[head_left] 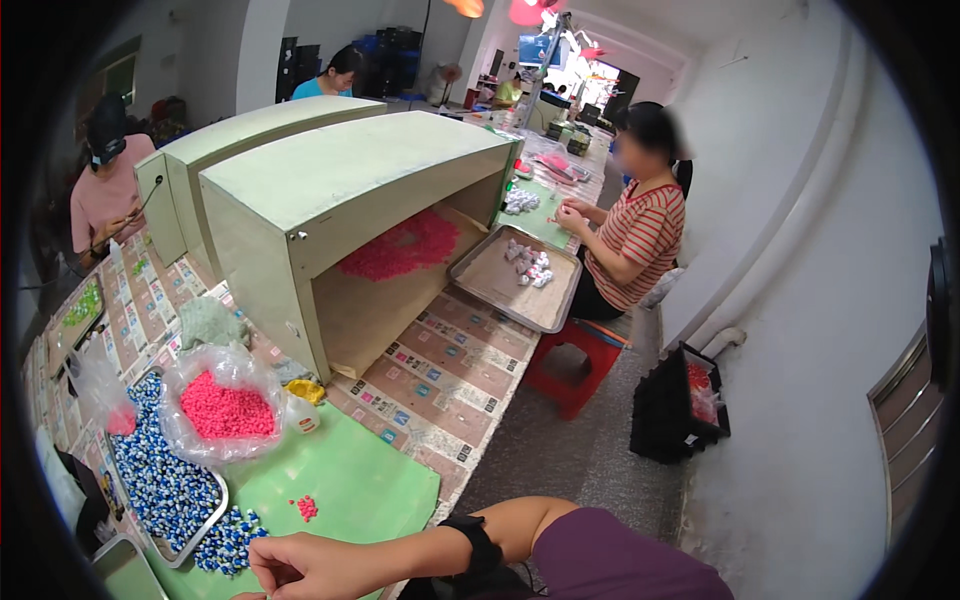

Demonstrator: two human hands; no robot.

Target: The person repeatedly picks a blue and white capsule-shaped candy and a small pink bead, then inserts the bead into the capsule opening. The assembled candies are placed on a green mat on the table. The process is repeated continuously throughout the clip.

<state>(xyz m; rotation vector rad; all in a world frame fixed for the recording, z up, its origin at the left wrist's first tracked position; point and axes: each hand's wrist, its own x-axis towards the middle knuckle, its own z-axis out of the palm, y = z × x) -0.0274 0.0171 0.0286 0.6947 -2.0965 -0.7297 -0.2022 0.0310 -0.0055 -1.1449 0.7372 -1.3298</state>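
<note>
Blue-and-white pieces (228, 542) loose along the right edge of a tray (207, 527), green mat (370, 470) beneath, right hand (305, 568) just beside them, fingers bent, how closed or holding what I cannot tell, small pink pieces (305, 508) near.

Your right hand (310, 568) is at the lower edge, its fingers curled, near loose blue-and-white pieces (228, 545) beside a heaped metal tray (224, 494). On the green mat (375, 470) ahead of you sits a small pink pile (306, 508); a clear bag (182, 440) of pink pieces (228, 408) stands behind the tray. Farther along your bench (468, 365), a pale booth (340, 170) shelters more pink pieces (405, 246), and a co-worker in stripes (640, 245) sits to the right.
</note>
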